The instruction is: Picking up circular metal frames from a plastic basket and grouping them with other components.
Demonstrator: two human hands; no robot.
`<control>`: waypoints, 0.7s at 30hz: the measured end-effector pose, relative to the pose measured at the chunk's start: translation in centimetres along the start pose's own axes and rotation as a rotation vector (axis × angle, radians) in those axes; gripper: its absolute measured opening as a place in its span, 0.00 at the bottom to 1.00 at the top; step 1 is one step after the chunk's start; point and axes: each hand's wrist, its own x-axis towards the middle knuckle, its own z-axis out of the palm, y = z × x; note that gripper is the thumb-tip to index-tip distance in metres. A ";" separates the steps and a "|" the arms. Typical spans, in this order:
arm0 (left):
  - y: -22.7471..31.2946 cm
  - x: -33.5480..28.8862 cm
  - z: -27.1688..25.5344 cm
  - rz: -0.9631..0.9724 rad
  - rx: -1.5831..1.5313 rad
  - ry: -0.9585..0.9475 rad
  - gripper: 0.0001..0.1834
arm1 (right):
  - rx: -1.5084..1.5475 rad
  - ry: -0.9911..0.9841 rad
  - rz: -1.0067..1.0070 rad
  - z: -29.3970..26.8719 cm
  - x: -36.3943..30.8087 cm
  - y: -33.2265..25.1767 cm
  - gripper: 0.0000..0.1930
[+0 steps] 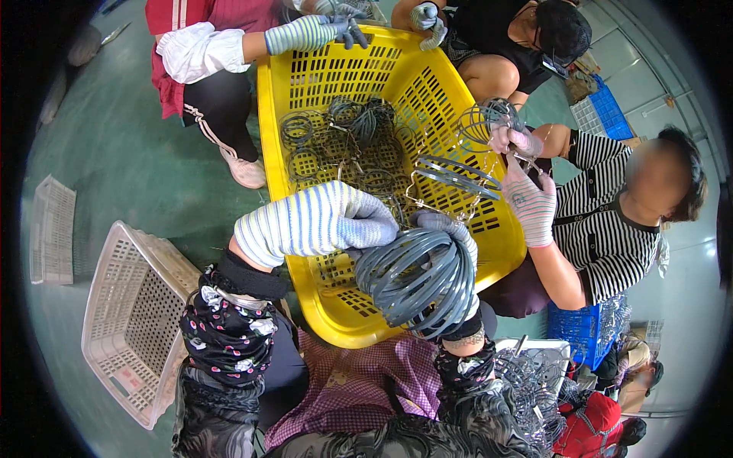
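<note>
A thick bundle of grey plastic-looking rings (416, 282) hangs over the near rim of a yellow basket (347, 333). My right hand (463, 235), in a striped glove, reaches through and behind the bundle and grips it, with part of the hand hidden by the rings. From the left, my left hand (313, 221), also gloved, has its fingers bent and pressed together at the bundle's upper edge. Inside the basket lie several looped bunches of dark rings (363, 118). Just beyond my right hand, a co-worker's gloved hands (527, 191) hold more rings joined to thin metal pieces.
A white basket (137, 320) stands on the green floor at left, with another white crate (52, 229) farther out. Co-workers sit around the yellow basket; one gloved hand (313, 34) rests at its far rim. At right are a heaped white tray (534, 382) and a blue crate (576, 328).
</note>
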 end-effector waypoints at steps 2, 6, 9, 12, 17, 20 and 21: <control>-0.2 -0.2 -0.3 0.011 0.063 0.010 0.17 | 0.027 0.090 0.069 0.8 0.3 -0.2 0.11; -1.0 0.2 -0.3 0.069 0.080 0.026 0.18 | 0.106 -0.089 0.080 1.2 0.0 -0.3 0.11; -0.6 0.2 -0.2 0.112 -0.060 0.078 0.19 | 0.170 -0.121 0.076 1.4 -0.1 -0.6 0.10; -0.3 0.3 0.1 0.085 -0.052 0.116 0.19 | 0.181 -0.119 0.067 1.6 -0.1 -1.1 0.10; 0.5 -0.5 0.1 0.090 0.219 0.024 0.18 | -0.073 -0.110 -0.184 -0.3 0.3 -0.1 0.13; 0.1 -0.3 0.0 0.097 0.287 -0.033 0.18 | -0.139 -0.213 -0.236 -0.7 0.3 0.1 0.15; -0.3 -0.5 0.0 0.092 0.135 0.001 0.18 | -0.115 -0.089 -0.238 0.9 -0.2 0.2 0.16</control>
